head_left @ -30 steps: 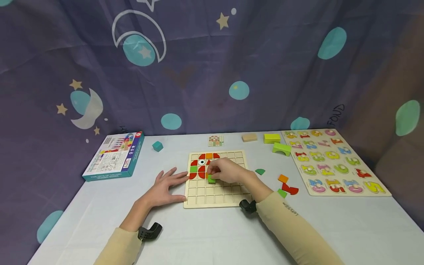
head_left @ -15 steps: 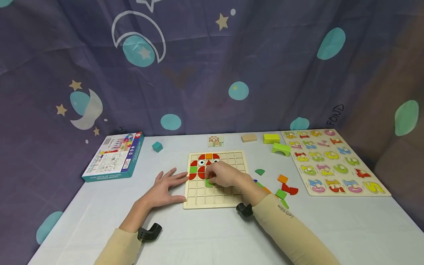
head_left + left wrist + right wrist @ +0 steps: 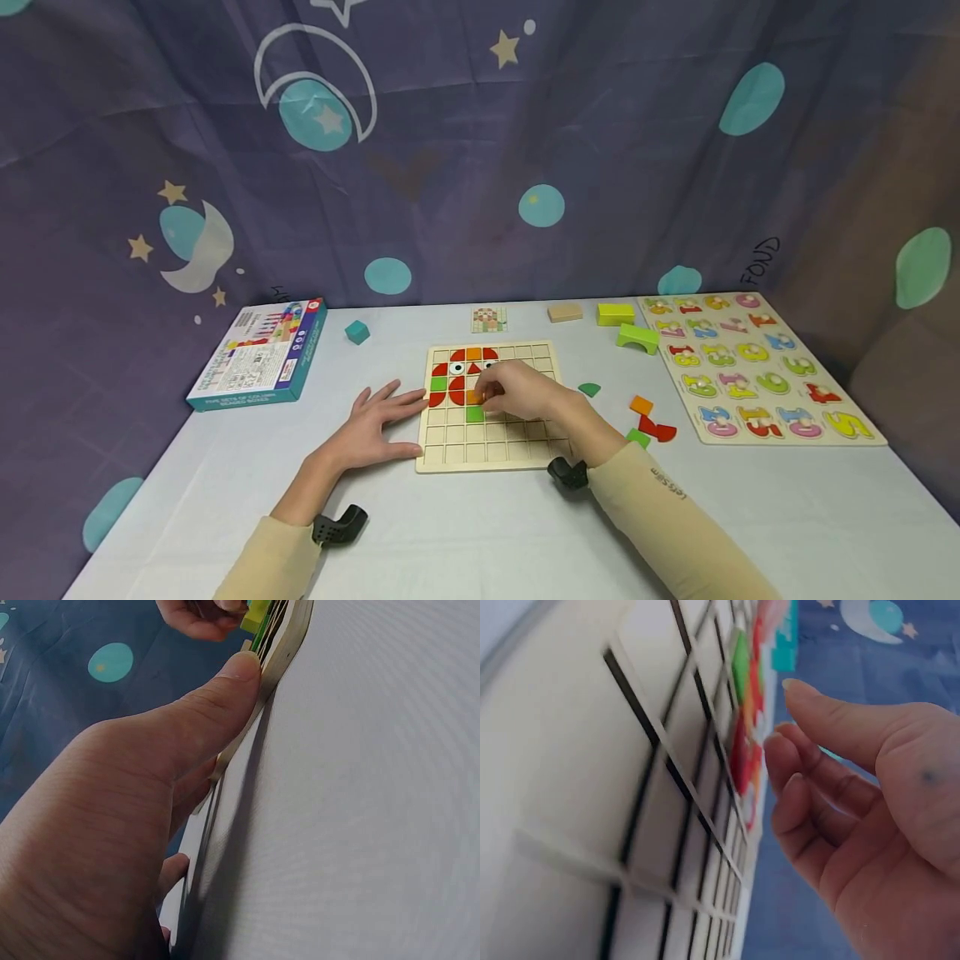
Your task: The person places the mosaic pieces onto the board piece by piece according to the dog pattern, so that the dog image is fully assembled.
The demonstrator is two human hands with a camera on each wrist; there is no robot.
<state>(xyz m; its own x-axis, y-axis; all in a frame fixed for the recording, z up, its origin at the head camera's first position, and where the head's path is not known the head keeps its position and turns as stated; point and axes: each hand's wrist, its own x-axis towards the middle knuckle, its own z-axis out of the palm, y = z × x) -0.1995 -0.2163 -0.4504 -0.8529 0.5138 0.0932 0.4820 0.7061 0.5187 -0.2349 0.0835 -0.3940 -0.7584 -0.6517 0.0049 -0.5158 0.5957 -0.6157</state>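
A square wooden grid board (image 3: 450, 457) lies on the white table, with red, orange and green pieces and round eye pieces set in its upper left. My left hand (image 3: 367, 432) rests at the board's left edge with fingers spread; its thumb touches the rim in the left wrist view. Over the middle of the board is my right hand (image 3: 521, 390), fingers loosely bent. In the right wrist view this hand (image 3: 877, 802) has a gap between thumb and fingertips and holds nothing. Close to its fingertips a green square (image 3: 475, 414) sits in the grid below an orange square (image 3: 472, 398).
Loose red pieces (image 3: 657, 429), an orange square (image 3: 641, 405) and green pieces lie right of the board. A number puzzle (image 3: 776, 429) is further right. Behind are a picture card (image 3: 489, 319), yellow block (image 3: 615, 314) and green arch (image 3: 637, 337). A box (image 3: 247, 367) and teal cube (image 3: 357, 332) stand left.
The right hand has set the green square into the grid below the orange square and let go, then shifted slightly up and right. The left hand has stayed in place.
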